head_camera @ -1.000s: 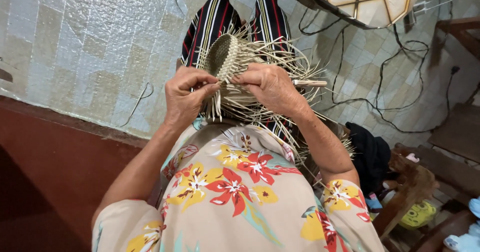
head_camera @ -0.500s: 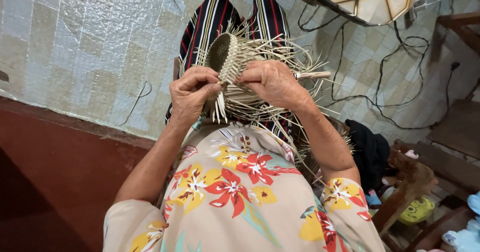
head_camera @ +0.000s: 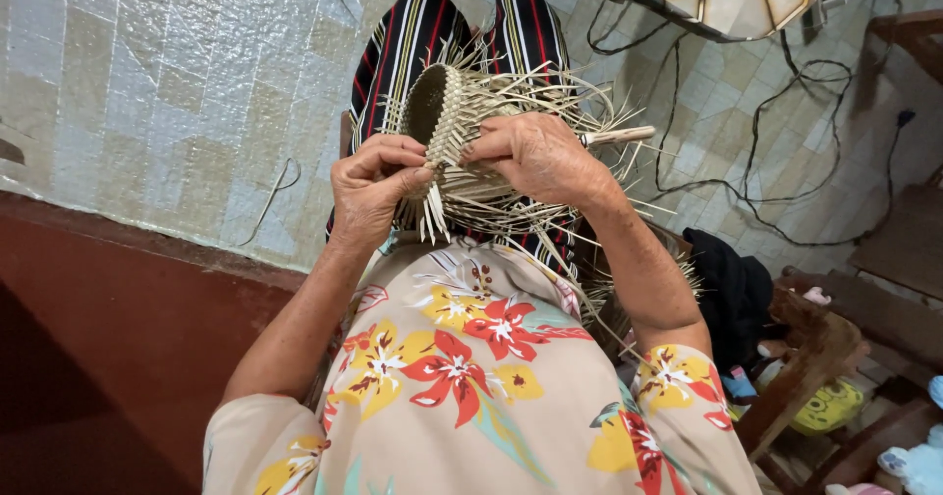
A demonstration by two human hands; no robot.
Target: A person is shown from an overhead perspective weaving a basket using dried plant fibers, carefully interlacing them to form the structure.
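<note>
Partly woven, the straw basket (head_camera: 447, 127) bristles with loose strands, both hands' grip closed on it.

I sit in a lived-in room at home. Around me are a pale tiled floor (head_camera: 147, 92), loose black cables (head_camera: 747, 161), a wooden chair (head_camera: 825, 348) and soft toys (head_camera: 909, 466).

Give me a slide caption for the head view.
Both hands, left hand and right hand, working loose strips on a half-woven basket.

The tiled floor (head_camera: 147, 82) carries black cables (head_camera: 747, 151) at two o'clock, a lone wire (head_camera: 270, 195) at nine o'clock, dark cloth (head_camera: 732, 289) at four o'clock, and a yellow toy (head_camera: 825, 407) with a pale blue one (head_camera: 914, 461) at five o'clock.
</note>
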